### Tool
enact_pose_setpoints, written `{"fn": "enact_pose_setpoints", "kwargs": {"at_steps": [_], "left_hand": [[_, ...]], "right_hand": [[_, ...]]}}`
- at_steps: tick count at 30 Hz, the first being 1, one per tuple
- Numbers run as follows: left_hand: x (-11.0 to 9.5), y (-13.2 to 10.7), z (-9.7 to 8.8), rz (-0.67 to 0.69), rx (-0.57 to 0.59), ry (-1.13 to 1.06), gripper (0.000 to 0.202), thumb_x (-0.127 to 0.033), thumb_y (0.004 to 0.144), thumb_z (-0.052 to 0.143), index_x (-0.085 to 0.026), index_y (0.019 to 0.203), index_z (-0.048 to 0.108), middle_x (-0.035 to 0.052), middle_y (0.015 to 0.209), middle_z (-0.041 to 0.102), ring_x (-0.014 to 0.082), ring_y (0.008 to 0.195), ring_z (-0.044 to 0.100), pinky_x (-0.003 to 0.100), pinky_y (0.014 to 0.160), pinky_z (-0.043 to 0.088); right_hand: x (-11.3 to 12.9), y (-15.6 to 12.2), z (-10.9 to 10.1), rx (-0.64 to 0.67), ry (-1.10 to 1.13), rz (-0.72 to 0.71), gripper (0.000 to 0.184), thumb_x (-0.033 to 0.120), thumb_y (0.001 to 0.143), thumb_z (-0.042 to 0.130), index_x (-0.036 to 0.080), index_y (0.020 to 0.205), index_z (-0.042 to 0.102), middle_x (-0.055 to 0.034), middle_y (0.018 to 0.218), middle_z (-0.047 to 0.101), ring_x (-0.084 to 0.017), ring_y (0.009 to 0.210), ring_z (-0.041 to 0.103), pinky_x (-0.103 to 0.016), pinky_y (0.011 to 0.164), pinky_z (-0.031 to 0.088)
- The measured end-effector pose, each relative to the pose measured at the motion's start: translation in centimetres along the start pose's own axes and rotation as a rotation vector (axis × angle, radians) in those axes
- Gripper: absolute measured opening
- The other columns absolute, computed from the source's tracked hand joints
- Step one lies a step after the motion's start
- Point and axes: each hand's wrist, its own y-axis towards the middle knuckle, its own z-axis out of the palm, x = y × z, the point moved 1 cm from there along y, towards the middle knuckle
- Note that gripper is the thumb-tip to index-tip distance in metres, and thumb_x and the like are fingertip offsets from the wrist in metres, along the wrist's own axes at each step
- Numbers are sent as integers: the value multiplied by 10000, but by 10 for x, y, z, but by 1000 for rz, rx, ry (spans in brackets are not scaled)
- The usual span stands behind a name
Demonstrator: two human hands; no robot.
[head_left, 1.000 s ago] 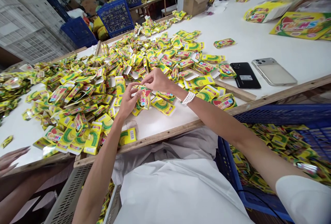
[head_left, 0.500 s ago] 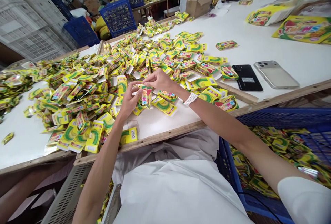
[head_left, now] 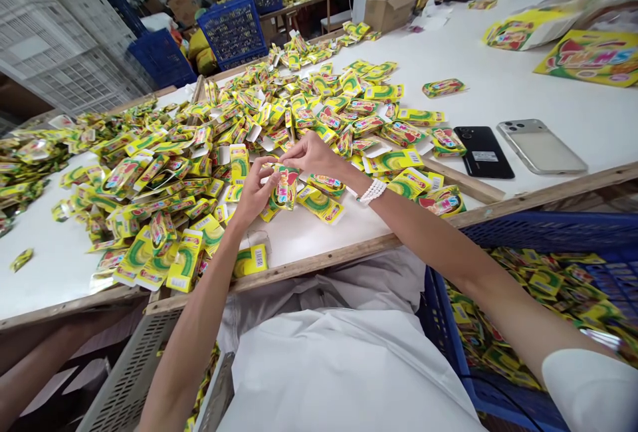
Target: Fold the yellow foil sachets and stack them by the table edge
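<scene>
My left hand [head_left: 254, 193] and right hand [head_left: 313, 156] close in narrowly on a yellow-and-green foil packet [head_left: 286, 188], holding it between them over a white work table [head_left: 312, 236]. The right fingertips [head_left: 286, 151] reach the packet's upper end, while the left fingers [head_left: 264, 173] curl against its left side. Its long axis stands nearly upright in view, the top end pointing away from me and leaning slightly right. Whether its lower end touches the packets below cannot be told.

A pearl bracelet [head_left: 372, 191] circles my right wrist. Loose packets [head_left: 164, 179] lie heaped across the table ahead and to the left, with a few scattered just beside my hands. A wooden rail [head_left: 319, 252] edges the table nearest me. To the right, a black phone [head_left: 483, 151] lies just beside a silver phone [head_left: 541, 146]. Below my right forearm, a blue plastic crate [head_left: 548, 232] holds more packets. At lower left, a co-worker's forearm [head_left: 34, 372] rests near the table edge, well apart from my hands.
</scene>
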Motion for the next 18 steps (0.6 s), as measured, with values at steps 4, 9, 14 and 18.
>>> {"fn": "enact_pose_setpoints", "kwargs": {"at_steps": [4, 9, 14, 18], "left_hand": [[2, 0, 1, -15, 8, 26, 540, -662, 980, 718, -259, 1290, 535, -18, 898, 683, 52, 507, 510, 156, 417, 377], [-3, 0, 2, -6, 3, 17, 541, -662, 974, 723, -248, 1268, 535, -14, 910, 702, 85, 629, 623, 166, 531, 492], [-8, 0, 2, -1, -19, 26, 530, -664, 977, 716, -245, 1260, 556, -3, 914, 709, 104, 698, 641, 183, 593, 504], [-2, 3, 2, 3, -53, 90, 538, -681, 991, 672, -231, 1265, 568, 23, 969, 734, 124, 760, 658, 202, 629, 507]], "right_hand": [[-3, 1, -1, 24, -30, -24, 247, 185, 812, 714, 74, 929, 901, -32, 585, 688, -68, 528, 418, -241, 536, 259], [-3, 1, 1, -31, 4, 21, 224, 182, 785, 757, 72, 919, 898, -90, 754, 795, -108, 603, 583, -227, 559, 366], [-4, 0, 1, -41, 120, 33, 218, 190, 766, 784, 95, 923, 902, -94, 812, 817, -134, 641, 648, -219, 576, 444], [-8, -1, 7, -109, 159, 106, 198, 178, 754, 804, 83, 903, 894, -100, 803, 813, -152, 662, 681, -220, 592, 489]]}}
